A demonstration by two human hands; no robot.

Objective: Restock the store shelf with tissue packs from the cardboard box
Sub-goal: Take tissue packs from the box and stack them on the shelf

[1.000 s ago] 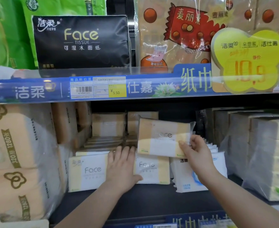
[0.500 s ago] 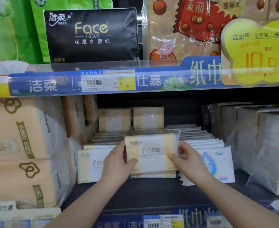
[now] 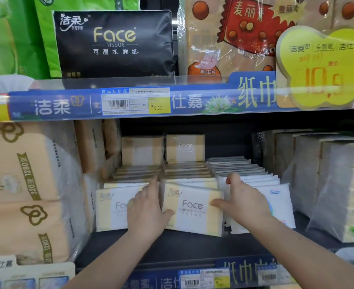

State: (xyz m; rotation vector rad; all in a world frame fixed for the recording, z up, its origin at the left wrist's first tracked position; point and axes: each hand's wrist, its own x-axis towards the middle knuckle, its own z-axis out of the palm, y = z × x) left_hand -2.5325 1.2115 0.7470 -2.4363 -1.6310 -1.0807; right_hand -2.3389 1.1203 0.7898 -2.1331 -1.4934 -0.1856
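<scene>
A Face tissue pack (image 3: 192, 209) is being set upright at the front of the middle row on the lower shelf (image 3: 182, 245), slightly tilted. It is being clamped from both sides, the left hand (image 3: 149, 211) pinching its left edge and the right hand (image 3: 242, 203) its right edge, each with a thumb on the front. The rows behind it are looking nearly full, so this spot is being judged almost done; the cardboard box is not being shown, so what remains cannot be told.

Left hand (image 3: 147, 212) and right hand (image 3: 244, 202) grip tissue pack (image 3: 192, 214).
</scene>
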